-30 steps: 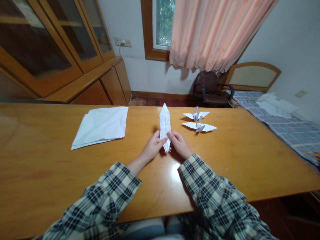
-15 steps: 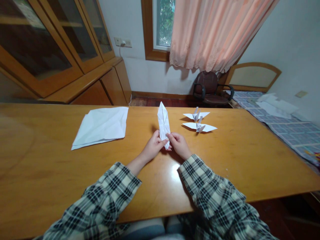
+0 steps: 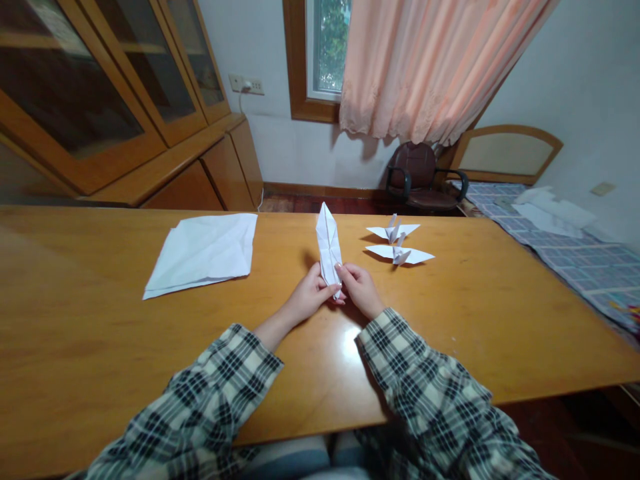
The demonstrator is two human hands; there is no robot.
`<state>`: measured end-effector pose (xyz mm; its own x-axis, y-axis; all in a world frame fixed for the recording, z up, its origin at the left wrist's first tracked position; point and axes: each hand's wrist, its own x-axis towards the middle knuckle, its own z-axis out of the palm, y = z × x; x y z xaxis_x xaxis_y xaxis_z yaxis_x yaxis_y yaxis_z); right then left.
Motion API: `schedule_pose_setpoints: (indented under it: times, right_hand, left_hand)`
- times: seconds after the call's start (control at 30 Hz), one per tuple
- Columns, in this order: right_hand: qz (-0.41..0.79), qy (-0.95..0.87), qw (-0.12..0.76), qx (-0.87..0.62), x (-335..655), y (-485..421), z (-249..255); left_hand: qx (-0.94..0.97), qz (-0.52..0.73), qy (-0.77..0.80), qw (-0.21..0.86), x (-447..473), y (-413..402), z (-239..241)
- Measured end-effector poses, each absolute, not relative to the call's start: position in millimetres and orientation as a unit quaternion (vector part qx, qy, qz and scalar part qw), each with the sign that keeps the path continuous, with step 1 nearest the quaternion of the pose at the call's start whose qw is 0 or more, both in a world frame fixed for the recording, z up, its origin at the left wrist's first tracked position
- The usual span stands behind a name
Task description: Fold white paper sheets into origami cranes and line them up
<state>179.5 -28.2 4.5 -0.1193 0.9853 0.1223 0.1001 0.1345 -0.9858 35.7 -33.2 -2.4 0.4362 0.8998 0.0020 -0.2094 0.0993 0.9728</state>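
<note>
A long, narrow piece of folded white paper (image 3: pixel 328 233) stands tilted up over the middle of the table, pointed at its far end and creased down the centre. My left hand (image 3: pixel 311 293) grips its lower left edge, thumb across the near end and fingers partly hidden behind. On the other side my right hand (image 3: pixel 361 288) pinches the lower right edge, with the thumb on the front face. Two white paper cranes, a far one (image 3: pixel 393 231) and a nearer one (image 3: pixel 400 255), sit with wings spread to the right of my hands.
A stack of white paper sheets (image 3: pixel 205 257) lies to the left on the wooden table (image 3: pixel 125 373). Beyond the table's far edge are a brown office chair (image 3: pixel 420 175), a glass-doored cabinet (image 3: pixel 145 167) and a bed with a checked cover (image 3: pixel 560 247).
Both hands keep hold of the folded paper. Its near end and my left thumb have shifted very slightly to the right; the cranes and the stack stay put.
</note>
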Motion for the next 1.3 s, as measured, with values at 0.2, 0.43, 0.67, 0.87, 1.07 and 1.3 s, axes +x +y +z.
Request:
schedule_pose_setpoints:
  times: [0.2, 0.43, 0.67, 0.87, 1.07, 1.3]
  right_hand:
    - [0.478, -0.572, 0.480, -0.462, 178, -30, 7]
    - [0.432, -0.577, 0.504, -0.475, 180, -29, 8]
    - [0.444, -0.540, 0.548, -0.460, 183, -27, 6]
    - [0.446, -0.536, 0.552, -0.457, 181, -27, 8]
    - [0.462, -0.580, 0.512, -0.434, 177, -31, 9]
    - [0.507, -0.572, 0.490, -0.418, 176, -32, 9]
  left_hand:
    - [0.542, 0.391, 0.327, 0.668, 34, -35, -1]
    - [0.560, 0.357, 0.326, 0.673, 33, -36, -3]
    - [0.573, 0.310, 0.295, 0.699, 29, -36, -9]
    - [0.577, 0.339, 0.295, 0.681, 30, -36, -6]
    - [0.513, 0.484, 0.387, 0.594, 31, -28, -10]
    - [0.559, 0.500, 0.402, 0.525, 28, -26, -11]
